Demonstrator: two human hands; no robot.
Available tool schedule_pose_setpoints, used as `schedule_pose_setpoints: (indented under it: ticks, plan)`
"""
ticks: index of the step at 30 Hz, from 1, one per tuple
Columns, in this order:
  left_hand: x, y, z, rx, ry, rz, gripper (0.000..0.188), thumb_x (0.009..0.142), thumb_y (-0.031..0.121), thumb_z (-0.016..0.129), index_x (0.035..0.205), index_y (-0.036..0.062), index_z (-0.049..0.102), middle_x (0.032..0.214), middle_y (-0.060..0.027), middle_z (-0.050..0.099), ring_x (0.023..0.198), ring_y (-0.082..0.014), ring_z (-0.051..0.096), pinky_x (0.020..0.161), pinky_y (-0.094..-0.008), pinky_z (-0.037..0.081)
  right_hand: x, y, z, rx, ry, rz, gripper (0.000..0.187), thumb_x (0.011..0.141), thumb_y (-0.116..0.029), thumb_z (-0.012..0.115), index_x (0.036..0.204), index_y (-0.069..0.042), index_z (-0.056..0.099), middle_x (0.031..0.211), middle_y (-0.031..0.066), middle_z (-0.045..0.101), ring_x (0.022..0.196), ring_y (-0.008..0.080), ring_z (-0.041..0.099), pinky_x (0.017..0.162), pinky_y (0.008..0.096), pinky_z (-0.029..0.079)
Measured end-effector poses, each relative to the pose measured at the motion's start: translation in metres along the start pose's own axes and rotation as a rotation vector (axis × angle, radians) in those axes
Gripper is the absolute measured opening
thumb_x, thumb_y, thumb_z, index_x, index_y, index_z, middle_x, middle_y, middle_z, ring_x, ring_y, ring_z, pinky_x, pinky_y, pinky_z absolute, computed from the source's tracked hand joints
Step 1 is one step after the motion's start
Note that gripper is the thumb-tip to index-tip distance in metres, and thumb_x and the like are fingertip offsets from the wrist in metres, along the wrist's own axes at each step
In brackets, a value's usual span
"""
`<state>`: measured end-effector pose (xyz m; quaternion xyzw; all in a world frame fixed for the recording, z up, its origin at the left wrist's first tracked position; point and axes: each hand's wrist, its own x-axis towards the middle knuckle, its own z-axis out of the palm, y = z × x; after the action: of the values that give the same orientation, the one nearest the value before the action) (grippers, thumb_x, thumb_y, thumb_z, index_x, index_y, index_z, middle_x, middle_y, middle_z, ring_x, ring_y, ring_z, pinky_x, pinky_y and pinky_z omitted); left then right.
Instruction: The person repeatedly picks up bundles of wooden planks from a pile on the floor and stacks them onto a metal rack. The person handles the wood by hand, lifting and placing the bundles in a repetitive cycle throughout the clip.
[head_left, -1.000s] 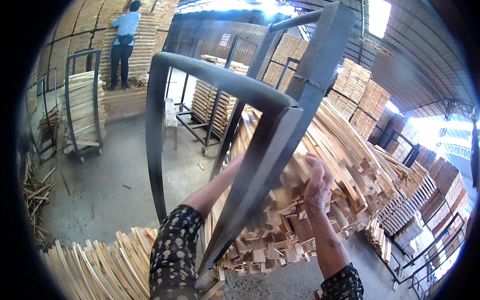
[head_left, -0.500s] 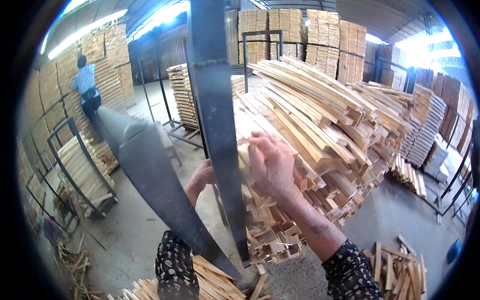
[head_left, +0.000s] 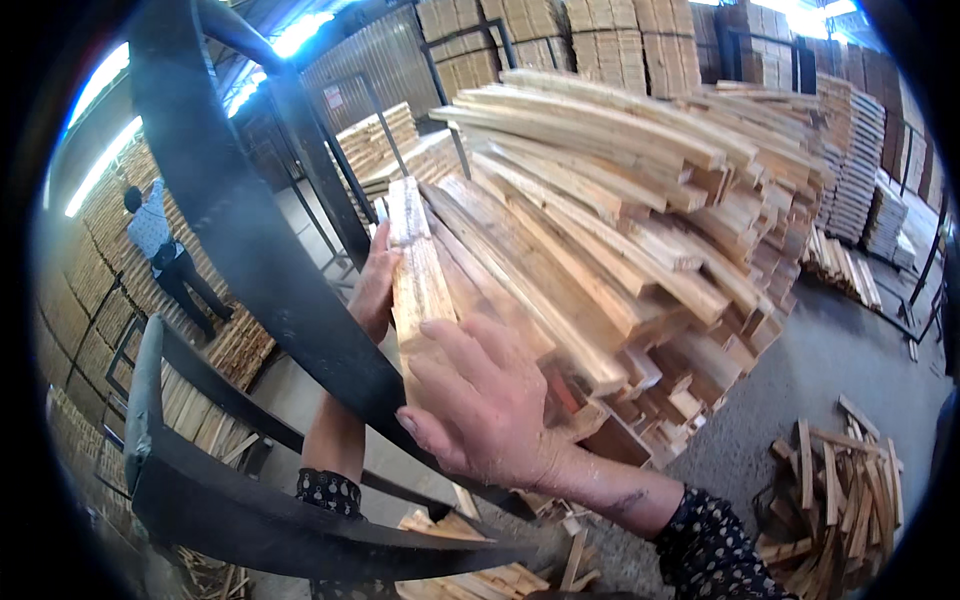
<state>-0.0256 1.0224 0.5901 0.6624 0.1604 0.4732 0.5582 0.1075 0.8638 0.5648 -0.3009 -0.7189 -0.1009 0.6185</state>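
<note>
Light wooden strips (head_left: pixel 420 275), seemingly side by side, lie along the left side of a large stack of loose wooden strips (head_left: pixel 600 270). My left hand (head_left: pixel 375 285) grips their left edge, its lower part and wrist partly behind a dark metal post (head_left: pixel 270 240). Over their near end bends my right hand (head_left: pixel 480 400), its fingers curled down on the wood and its thumb to the left. The undersides of the strips and the tips of some fingers are hidden.
A curved metal bar (head_left: pixel 300 525) crosses low in front of me. Scrap wood piles (head_left: pixel 840 490) lie on the floor at right and below. A person (head_left: pixel 165 255) stands by tall timber stacks (head_left: pixel 90 270) at far left. More bundled stacks (head_left: pixel 610 45) line the back.
My view has swung, and the post now slants across the left. Both hands show more fully. My right hand has gone from a closed fist to bending over the strips' near end.
</note>
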Motion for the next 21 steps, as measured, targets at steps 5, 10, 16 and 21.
schedule_pose_setpoints:
  ticks: [5, 10, 16, 21]
  plan:
    - [-0.016, 0.000, 0.020, -0.067, 0.195, 0.006, 0.038, 0.087, 0.014, 0.028, 0.122, 0.0000, 0.032, 0.109, -0.0186, 0.048, 0.097, -0.0253, 0.054, 0.085, -0.0366, 0.046, 0.004, 0.010, 0.003, 0.058, -0.032, 0.020, 0.023, 0.064, -0.017, 0.064, 0.084, -0.005, 0.059, 0.090, 0.0103, 0.056, 0.079, 0.0292, 0.052, 0.068, 0.0355, 0.045]
    - [-0.030, -0.008, 0.020, -0.016, 0.323, 0.083, 0.036, 0.087, 0.017, 0.030, 0.117, -0.0008, 0.039, 0.106, -0.0167, 0.051, 0.092, -0.0238, 0.056, 0.082, -0.0350, 0.046, 0.017, 0.023, 0.010, -0.043, -0.319, 0.153, 0.020, 0.068, -0.021, 0.061, 0.082, -0.007, 0.059, 0.089, 0.0071, 0.057, 0.085, 0.0283, 0.052, 0.070, 0.0375, 0.045]
    - [-0.031, 0.000, 0.037, -0.039, 0.294, 0.049, 0.037, 0.088, 0.022, 0.031, 0.116, 0.0004, 0.040, 0.106, -0.0150, 0.052, 0.092, -0.0229, 0.055, 0.081, -0.0339, 0.046, 0.011, 0.015, -0.029, 0.036, -0.325, 0.106, 0.030, 0.071, -0.027, 0.062, 0.093, -0.008, 0.058, 0.103, 0.0104, 0.053, 0.101, 0.0282, 0.048, 0.083, 0.0370, 0.040]
    - [-0.077, 0.022, -0.001, 0.040, 0.422, 0.040, 0.038, 0.089, 0.026, 0.032, 0.116, 0.0015, 0.041, 0.105, -0.0137, 0.053, 0.093, -0.0223, 0.055, 0.080, -0.0329, 0.045, -0.030, 0.037, -0.084, -0.075, -0.032, 0.029, 0.038, 0.076, -0.032, 0.054, 0.102, -0.004, 0.057, 0.110, 0.0142, 0.052, 0.108, 0.0311, 0.046, 0.092, 0.0449, 0.029]
